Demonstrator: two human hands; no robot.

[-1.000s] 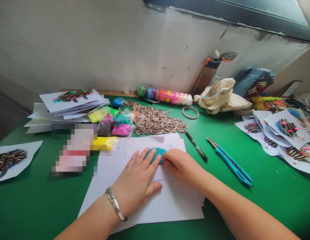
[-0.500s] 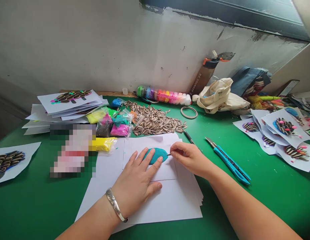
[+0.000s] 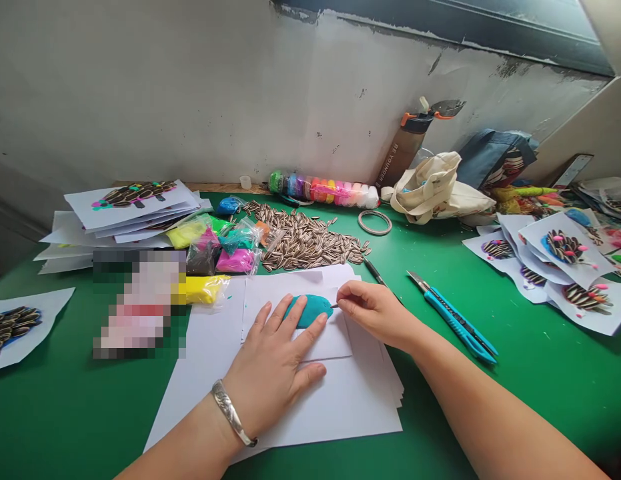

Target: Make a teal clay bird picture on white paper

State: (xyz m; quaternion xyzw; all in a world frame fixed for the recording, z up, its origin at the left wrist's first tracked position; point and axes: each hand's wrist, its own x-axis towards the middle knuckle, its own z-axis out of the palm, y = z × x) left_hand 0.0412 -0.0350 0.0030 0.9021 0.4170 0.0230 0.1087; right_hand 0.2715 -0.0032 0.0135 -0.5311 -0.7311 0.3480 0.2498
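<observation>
A flat oval of teal modelling clay (image 3: 310, 310) lies on a small white sheet (image 3: 335, 347), on top of larger white paper (image 3: 360, 407). My left hand (image 3: 280, 357), a silver bangle at its wrist, rests with fingers spread; some fingertips lie over the clay and partly hide it. At the oval's right edge, my right hand (image 3: 373, 310) pinches a small dark pointed piece, apparently a sunflower seed (image 3: 334, 306), its tip touching the clay. Most of that piece is hidden by the fingers.
Behind the paper lie a heap of sunflower seeds (image 3: 310, 240) and bagged coloured clay (image 3: 235, 260). A pen (image 3: 377, 273) and a blue utility knife (image 3: 455, 320) lie right of my hand. Seed pictures are stacked left (image 3: 135, 200) and right (image 3: 565, 257). A tilted bottle (image 3: 403, 150) stands by the wall.
The view has shifted slightly. My right hand stays pinched at the clay's right edge, and the small dark piece shows a little less. My left hand stays spread over the clay.
</observation>
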